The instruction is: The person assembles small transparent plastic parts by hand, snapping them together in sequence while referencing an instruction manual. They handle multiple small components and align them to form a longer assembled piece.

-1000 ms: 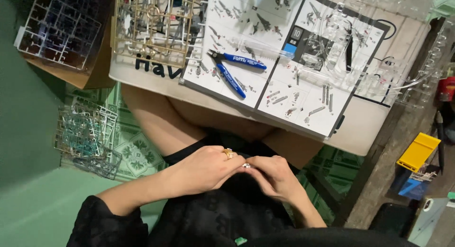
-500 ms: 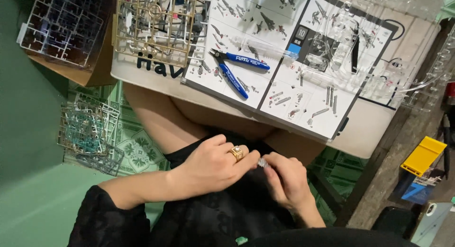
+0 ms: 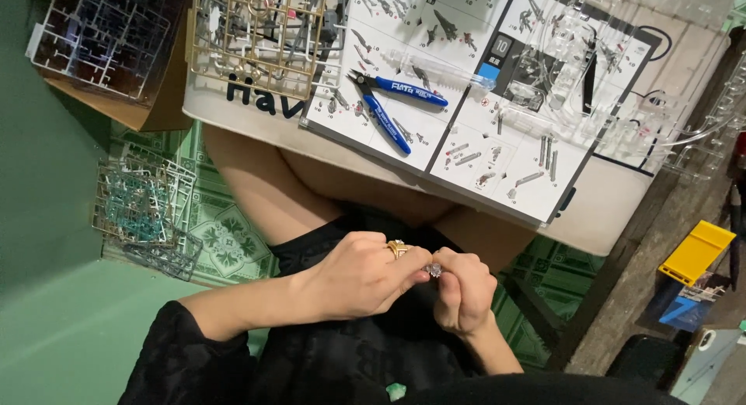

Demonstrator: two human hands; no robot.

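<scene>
- Green patterned floor mat (image 3: pixel 225 234) below, low white table (image 3: pixel 614 211) ahead, spread with an open printed instruction sheet (image 3: pixel 466 86) and blue-handled side cutters (image 3: pixel 392 102).
- Pinched over the lap: one tiny clear plastic part (image 3: pixel 434 271), clamped between fingertips of left hand (image 3: pixel 357 277) and right hand (image 3: pixel 464 290).
- Best held close and square, pressed gently, no twisting.
- Gold-coloured parts frame (image 3: pixel 256 32) left untouched.

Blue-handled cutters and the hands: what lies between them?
In the head view: the instruction sheet, the white tabletop's edge, then bare thighs above both hands pinching a small part.
</scene>
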